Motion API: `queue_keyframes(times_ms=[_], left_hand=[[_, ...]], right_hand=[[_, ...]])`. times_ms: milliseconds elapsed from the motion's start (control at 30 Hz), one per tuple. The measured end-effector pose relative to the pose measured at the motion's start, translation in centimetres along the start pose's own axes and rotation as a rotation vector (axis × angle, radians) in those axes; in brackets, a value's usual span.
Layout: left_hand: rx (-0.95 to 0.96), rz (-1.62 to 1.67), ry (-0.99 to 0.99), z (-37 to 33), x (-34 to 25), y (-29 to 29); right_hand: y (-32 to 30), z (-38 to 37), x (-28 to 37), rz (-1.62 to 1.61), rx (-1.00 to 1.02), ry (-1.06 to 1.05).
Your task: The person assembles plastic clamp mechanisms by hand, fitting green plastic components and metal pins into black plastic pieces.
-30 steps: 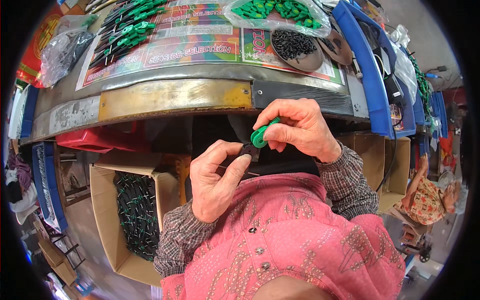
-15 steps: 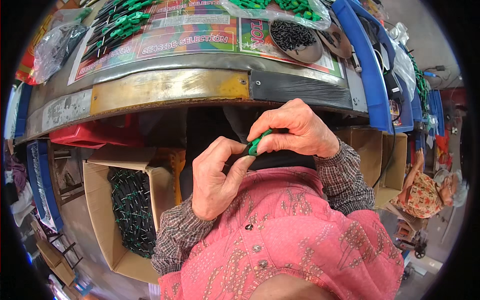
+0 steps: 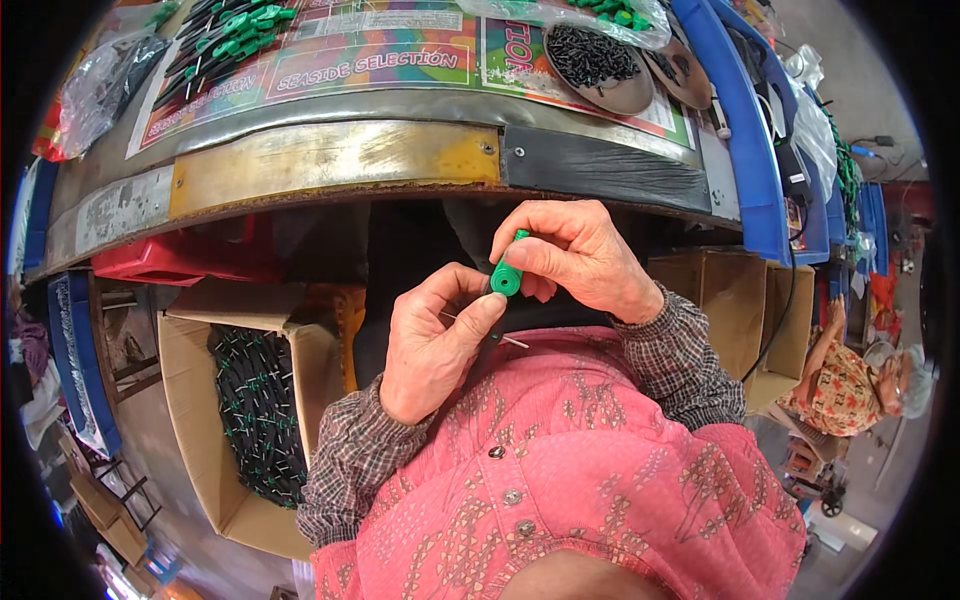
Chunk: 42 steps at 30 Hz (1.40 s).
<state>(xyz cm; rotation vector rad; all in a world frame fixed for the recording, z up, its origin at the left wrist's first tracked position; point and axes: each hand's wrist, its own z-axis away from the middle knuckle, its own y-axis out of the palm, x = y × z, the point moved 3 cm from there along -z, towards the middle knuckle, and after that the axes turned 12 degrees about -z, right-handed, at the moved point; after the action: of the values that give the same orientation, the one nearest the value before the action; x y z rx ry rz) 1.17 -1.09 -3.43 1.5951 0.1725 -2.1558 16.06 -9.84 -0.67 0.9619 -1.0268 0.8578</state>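
A small green plastic piece (image 3: pixel 506 279) with a round, holed end is held between my two hands, in front of my body and below the table edge. My left hand (image 3: pixel 430 345) pinches its round end between thumb and index finger. A thin metal rod (image 3: pixel 514 342) pokes out beside the left fingers; where its other end goes is hidden. My right hand (image 3: pixel 585 260) is closed on the upper end of the same piece, thumb on top and fingers curled behind it.
The table (image 3: pixel 330 160) carries more green-and-black pieces (image 3: pixel 235 35) and a bowl of small black parts (image 3: pixel 598 62). A blue bin (image 3: pixel 750 150) stands at its right. Lower left, a cardboard box (image 3: pixel 190 420) holds many finished-looking black pieces with rods. Another person (image 3: pixel 840 390) sits far right.
The green piece has turned so its round holed face shows, and the metal rod has come into sight by my left hand. My right fingers have shifted along the piece.
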Motion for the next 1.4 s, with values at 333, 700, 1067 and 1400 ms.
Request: queue_keyframes(times_ms=[333, 700, 1067, 1400], left_hand=[[-0.001, 0.031, 0.001, -0.5, 0.6, 0.1], [-0.023, 0.047, 0.038, -0.5, -0.4, 0.3], [-0.094, 0.005, 0.118, -1.3, -2.0, -0.3], [-0.185, 0.018, 0.119, -2.0, -3.3, -1.2]], right_hand=[[-0.1, 0.0, -0.8, -0.05, -0.022, 0.03], [0.1, 0.1, 0.2, 0.005, -0.056, -0.018], [-6.6, 0.0, 6.5, 1.021, -0.557, -0.569], [-8.2, -2.1, 5.7, 1.295, -0.599, -0.618]])
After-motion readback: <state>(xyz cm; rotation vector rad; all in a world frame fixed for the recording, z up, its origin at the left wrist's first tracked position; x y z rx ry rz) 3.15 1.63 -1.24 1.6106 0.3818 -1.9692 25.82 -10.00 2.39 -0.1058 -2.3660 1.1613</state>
